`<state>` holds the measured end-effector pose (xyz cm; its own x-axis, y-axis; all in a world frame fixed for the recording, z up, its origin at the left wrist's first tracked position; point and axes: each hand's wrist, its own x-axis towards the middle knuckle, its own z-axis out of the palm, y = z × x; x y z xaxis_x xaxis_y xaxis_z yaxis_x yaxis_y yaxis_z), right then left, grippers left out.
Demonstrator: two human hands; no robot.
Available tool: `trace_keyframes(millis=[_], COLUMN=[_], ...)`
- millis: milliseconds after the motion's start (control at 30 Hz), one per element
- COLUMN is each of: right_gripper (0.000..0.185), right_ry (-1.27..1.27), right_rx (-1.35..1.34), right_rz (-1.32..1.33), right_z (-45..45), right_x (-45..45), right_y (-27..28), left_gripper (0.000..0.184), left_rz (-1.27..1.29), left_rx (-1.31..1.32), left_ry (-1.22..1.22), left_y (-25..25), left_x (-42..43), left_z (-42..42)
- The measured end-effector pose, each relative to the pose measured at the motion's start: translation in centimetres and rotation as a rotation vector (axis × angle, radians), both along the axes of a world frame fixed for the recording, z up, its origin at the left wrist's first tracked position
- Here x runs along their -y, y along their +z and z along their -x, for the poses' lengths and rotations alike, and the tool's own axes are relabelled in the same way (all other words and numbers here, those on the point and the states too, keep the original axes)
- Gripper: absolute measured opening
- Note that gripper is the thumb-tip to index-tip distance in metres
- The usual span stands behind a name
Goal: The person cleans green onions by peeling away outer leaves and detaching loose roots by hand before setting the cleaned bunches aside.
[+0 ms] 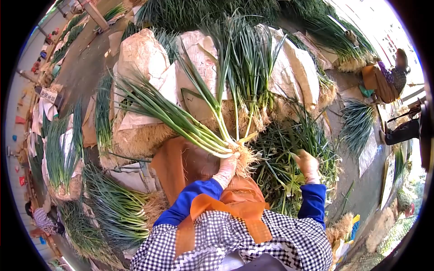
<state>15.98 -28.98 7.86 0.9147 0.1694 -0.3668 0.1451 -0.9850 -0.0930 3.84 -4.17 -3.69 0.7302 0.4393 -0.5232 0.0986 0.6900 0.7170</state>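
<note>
Around green onions (181, 119), left hand (228, 166), partly hidden

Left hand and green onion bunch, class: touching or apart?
Touching. The head view shows the left hand gripping the green onion bunch at its pale lower stalks, beside the roots.

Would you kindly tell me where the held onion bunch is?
In the head view's centre, the onion bunch is in the left hand, roots above the orange apron.

Grey-brown floor (88, 54) shows on both sides; a post (96, 17) stands upper left; bright light (368, 20) floods upper right.
</note>
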Motion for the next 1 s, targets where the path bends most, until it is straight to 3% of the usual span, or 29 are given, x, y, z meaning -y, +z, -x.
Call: trace_keyframes(millis=[33,67,100,133,200,233,267,367,400,433,500,567,633,700,733,800,833,900,967,1000], right_gripper=[0.039,0.054,0.061,0.048,0.012,0.006,0.005,0.005,0.002,0.002,0.008,0.013,0.020,0.029,0.034,0.040,0.042,0.043,0.039,0.042], right_ry=[-0.178,0.007,0.084,0.116,0.423,0.177,0.223,0.182,0.495,0.623,0.420,0.134,0.514,0.547,0.531,0.245,-0.023,-0.051,-0.099,-0.109], right_rx=[-0.036,-0.139,-0.227,-0.334,0.024,-0.231,-0.199,-0.167,0.323,0.263,-0.268,-0.588,-0.268,-0.226,-0.100,-0.003,-0.036,0.108,-0.027,0.009], right_rz=[-0.768,-1.125,-0.920,-0.702,-1.355,-1.338,-1.329,-1.203,-1.331,-1.309,-1.491,-1.046,-0.329,0.030,-0.077,-0.280,-0.374,-0.371,-0.288,-0.432], right_z=[0.1,0.1,1.4,1.7,0.3,1.7,2.4,4.7,6.0,6.4,5.5,0.5,-3.9,-8.3,-12.0,-15.2,-16.0,-17.4,-19.0,-18.5], right_x=[-1.8,-4.9,-9.4,-12.6,-16.3,-17.7,-18.3,-17.1,-17.0,-16.2,-13.1,-8.9,-6.4,-8.2,-9.2,-12.6,-14.1,-16.2,-17.0,-16.8], right_y=[-3.4,-5.2,-0.6,1.6,-9.0,-6.1,-7.5,-8.7,-6.0,-2.5,-3.0,-6.4,-5.9,-7.0,-13.0,-13.1,-12.1,-15.6,-17.1,-16.5], left_gripper=[0.036,0.035,0.034,0.033,0.037,0.041,0.040,0.035,0.033,0.028,0.024,0.019,0.020,0.025,0.026,0.027,0.028,0.029,0.030,0.031], left_rz=[0.000,-0.079,-0.162,-0.241,-0.318,-0.360,0.269,0.092,0.008,0.140,0.527,0.738,0.693,0.753,0.701,0.586,0.522,0.400,0.198,0.100], left_rx=[0.007,0.004,-0.007,-0.036,0.007,0.013,0.266,0.171,0.127,0.194,-0.030,0.101,0.276,0.597,0.668,0.709,0.694,0.641,0.528,0.475], left_ry=[0.003,-0.001,-0.013,-0.089,-0.145,-0.171,0.149,0.054,-0.001,0.032,-0.106,-0.378,-0.437,-0.441,-0.397,-0.308,-0.271,-0.211,-0.166,-0.173], left_y=[0.0,-0.2,-0.5,-0.6,-0.2,-0.1,0.1,0.4,0.3,-1.6,-1.1,2.8,6.5,9.0,9.6,9.4,8.4,5.9,2.5,0.9], left_x=[0.0,0.4,0.6,0.4,0.3,0.0,0.2,-0.2,-0.3,-0.3,-1.6,-3.8,-4.8,-5.5,-6.1,-7.9,-8.8,-10.1,-10.5,-10.5], left_z=[-0.5,-0.4,0.3,0.3,0.3,0.2,-0.2,0.3,0.3,0.3,-0.3,-0.1,0.1,0.2,0.5,1.0,1.2,0.8,0.3,0.0])
